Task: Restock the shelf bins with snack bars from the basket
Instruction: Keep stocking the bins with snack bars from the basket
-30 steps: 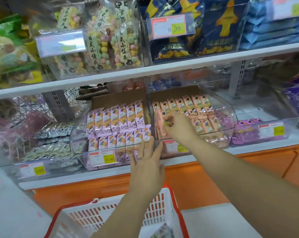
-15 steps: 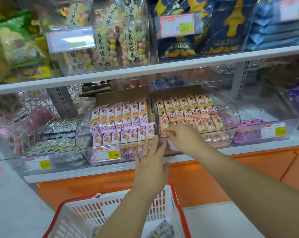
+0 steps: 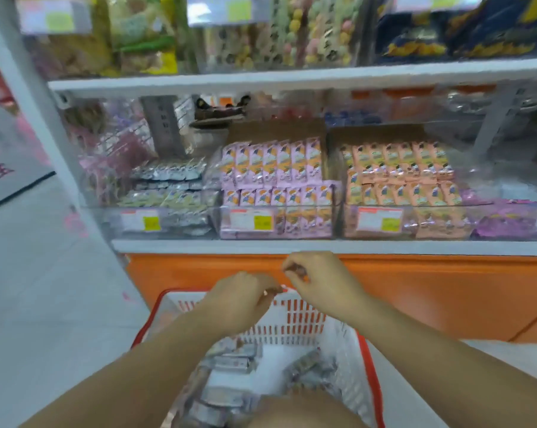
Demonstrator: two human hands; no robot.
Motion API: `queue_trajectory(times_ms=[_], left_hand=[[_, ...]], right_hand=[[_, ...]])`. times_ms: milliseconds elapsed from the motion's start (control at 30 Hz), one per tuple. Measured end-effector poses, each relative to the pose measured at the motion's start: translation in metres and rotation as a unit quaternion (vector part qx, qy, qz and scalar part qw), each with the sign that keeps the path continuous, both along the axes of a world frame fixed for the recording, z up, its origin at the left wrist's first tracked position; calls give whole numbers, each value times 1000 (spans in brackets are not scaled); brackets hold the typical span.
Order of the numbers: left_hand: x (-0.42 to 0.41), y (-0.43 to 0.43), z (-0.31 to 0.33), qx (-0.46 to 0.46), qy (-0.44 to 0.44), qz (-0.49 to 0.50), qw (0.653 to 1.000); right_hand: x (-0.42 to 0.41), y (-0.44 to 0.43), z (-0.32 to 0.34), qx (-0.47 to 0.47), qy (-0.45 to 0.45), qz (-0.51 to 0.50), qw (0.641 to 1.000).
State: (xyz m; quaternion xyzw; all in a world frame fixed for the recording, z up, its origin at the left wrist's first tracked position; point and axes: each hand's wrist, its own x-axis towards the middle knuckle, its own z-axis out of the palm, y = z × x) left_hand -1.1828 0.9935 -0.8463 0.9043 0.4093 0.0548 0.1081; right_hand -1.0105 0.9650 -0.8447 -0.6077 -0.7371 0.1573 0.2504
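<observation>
A white basket with a red rim [image 3: 292,322] sits low in the middle of the head view and holds several silvery wrapped snack bars [image 3: 230,359]. My left hand [image 3: 239,301] and my right hand [image 3: 319,282] hover close together over the basket's far rim, fingers curled in. Motion blur hides whether either pinches anything small. On the shelf above, a clear bin holds rows of pink-wrapped bars [image 3: 273,168]. The bin to its right holds orange-wrapped bars [image 3: 397,177].
A bin of silver-wrapped bars [image 3: 165,186] stands left of the pink one, and purple packets [image 3: 508,217] lie at far right. An orange base panel [image 3: 415,291] runs below the white shelf edge [image 3: 292,245]. Bagged snacks fill the upper shelf [image 3: 261,35].
My right hand has left the orange-bar bin and dropped to the basket. My left hand has closed its spread fingers and lowered too. The view has tilted down and shifted left.
</observation>
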Motion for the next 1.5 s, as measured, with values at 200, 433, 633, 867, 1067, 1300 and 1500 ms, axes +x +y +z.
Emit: queue_trajectory(times_ms=[200,433,633,867,1067,1300,1500], left_hand=[[-68,22,-41,-11,-24,44,999],[-146,7,-154,-29,31,99,994],[-173,3,-193,120,54,92,987],[-184,8,-182,153,51,169,972],[-189,11,-184,107,110,189,970],[-193,16,-180,75,156,195,965],[-206,18,-176,48,168,172,970]], right_hand=[[-47,16,-76,-132,-42,34,990],[-69,33,-155,-311,-117,113,936],[-99,67,-204,-317,-169,145,922],[-140,108,-258,-286,-259,223,895],[-146,105,-280,-260,-274,201,904],[-156,98,-287,-289,-256,195,902],[-162,99,-263,-252,-225,232,912]])
